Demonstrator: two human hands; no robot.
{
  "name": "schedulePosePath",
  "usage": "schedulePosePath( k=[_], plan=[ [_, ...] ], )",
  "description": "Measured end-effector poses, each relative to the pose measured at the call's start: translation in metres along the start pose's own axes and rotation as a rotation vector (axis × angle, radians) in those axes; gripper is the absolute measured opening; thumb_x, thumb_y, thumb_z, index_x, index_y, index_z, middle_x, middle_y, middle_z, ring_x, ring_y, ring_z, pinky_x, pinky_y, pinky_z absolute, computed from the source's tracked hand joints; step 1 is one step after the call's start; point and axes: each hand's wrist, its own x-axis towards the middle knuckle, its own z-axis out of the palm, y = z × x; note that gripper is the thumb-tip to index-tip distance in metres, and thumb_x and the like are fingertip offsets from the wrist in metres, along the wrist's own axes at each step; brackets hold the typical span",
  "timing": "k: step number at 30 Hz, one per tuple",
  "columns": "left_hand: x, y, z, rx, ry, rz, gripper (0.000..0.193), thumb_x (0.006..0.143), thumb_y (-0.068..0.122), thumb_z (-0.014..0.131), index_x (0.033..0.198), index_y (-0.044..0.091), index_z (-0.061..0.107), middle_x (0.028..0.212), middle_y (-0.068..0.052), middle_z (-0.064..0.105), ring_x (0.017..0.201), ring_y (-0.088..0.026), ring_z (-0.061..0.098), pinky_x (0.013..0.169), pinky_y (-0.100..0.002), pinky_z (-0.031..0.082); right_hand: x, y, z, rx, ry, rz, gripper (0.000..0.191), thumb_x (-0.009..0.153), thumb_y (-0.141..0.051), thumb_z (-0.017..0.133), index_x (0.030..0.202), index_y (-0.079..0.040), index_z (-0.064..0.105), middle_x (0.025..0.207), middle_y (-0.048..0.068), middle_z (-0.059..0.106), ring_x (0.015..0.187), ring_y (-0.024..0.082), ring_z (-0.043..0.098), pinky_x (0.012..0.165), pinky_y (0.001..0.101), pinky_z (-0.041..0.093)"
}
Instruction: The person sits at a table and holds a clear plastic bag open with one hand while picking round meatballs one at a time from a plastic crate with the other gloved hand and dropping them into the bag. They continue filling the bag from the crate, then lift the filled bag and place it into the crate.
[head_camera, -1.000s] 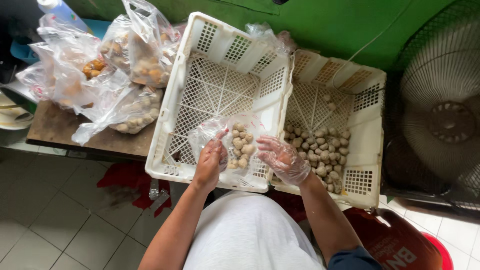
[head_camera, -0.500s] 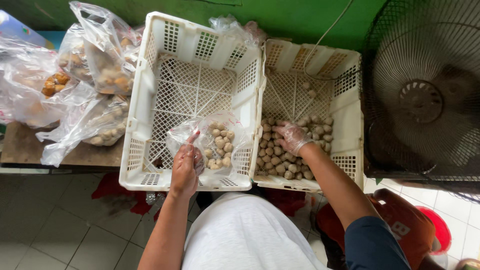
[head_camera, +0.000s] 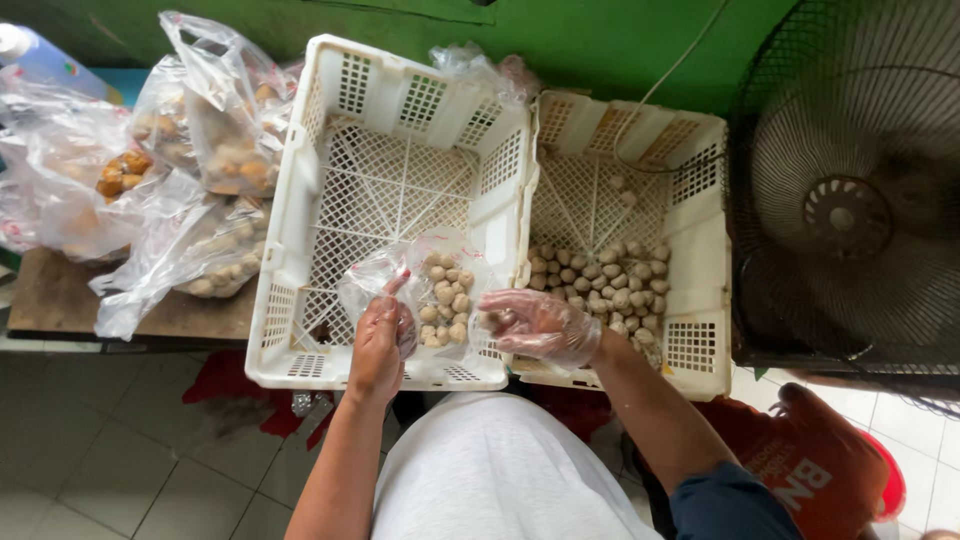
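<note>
Head view: bagging step in hand, judging by the pose. Left hand (head_camera: 382, 335), bare, pinches the mouth of a clear bag (head_camera: 425, 295) part-filled with pale balls; the bag rests inside the left crate (head_camera: 290, 240) near its front wall. Right hand (head_camera: 535, 325), in a thin plastic glove, is cupped just beside the bag's opening, over the shared crate walls; it looks to hold a few balls, but the glove glare makes that hard to confirm. The loose balls (head_camera: 600, 285) lie in the right crate (head_camera: 700, 210), toward its front.

Next move likely calls for keeping the bag mouth spread and tipping the cupped hand over it, clear of the crate rim.

Edges: the two crates touch side by side. Filled bags (head_camera: 215, 130) crowd the wooden table (head_camera: 60, 300) to the left; a fan (head_camera: 845, 210) stands just right of the right crate. Open room is mainly inside the left crate, behind the bag.
</note>
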Motion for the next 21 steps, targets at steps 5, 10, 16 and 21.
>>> schedulePosePath(
  k=[5,10,16,21],
  plan=[
    [-0.001,0.002,0.001,0.005,-0.010,-0.013,0.054,0.110,0.025,0.042,0.156,-0.001,0.037,0.072,0.006,0.040,0.055,-0.002,0.032,0.047,-0.019,0.028,0.017,0.022,-0.057,-0.358,0.442,0.331,0.022,0.098,-0.013,0.065,0.117,-0.003,0.069,0.103,0.010,0.075,0.088,0.019,0.072,0.075,0.0344,0.067],
    [0.001,0.000,0.001,-0.007,-0.017,-0.011,0.053,0.110,0.025,0.041,0.156,-0.001,0.037,0.073,0.005,0.042,0.054,-0.002,0.032,0.047,-0.019,0.028,0.002,0.078,-0.114,-0.842,0.440,0.785,0.027,0.095,-0.017,0.069,0.120,-0.006,0.067,0.117,0.016,0.071,0.103,0.033,0.069,0.088,0.0460,0.057],
    [0.002,-0.003,-0.003,-0.029,-0.022,0.002,0.055,0.109,0.026,0.046,0.156,0.000,0.037,0.073,0.006,0.042,0.055,-0.002,0.032,0.047,-0.019,0.027,0.014,0.112,-0.103,-1.088,0.112,1.065,0.027,0.094,-0.009,0.066,0.121,-0.006,0.068,0.124,0.020,0.069,0.109,0.038,0.070,0.089,0.0477,0.060],
    [0.002,-0.001,-0.005,-0.053,-0.068,0.015,0.056,0.109,0.029,0.047,0.156,0.000,0.038,0.073,0.007,0.040,0.056,-0.001,0.032,0.046,-0.018,0.027,0.011,0.068,-0.110,-0.756,0.482,0.878,0.036,0.097,-0.029,0.069,0.126,-0.008,0.063,0.113,0.013,0.071,0.098,0.032,0.068,0.083,0.0444,0.056]
  ],
)
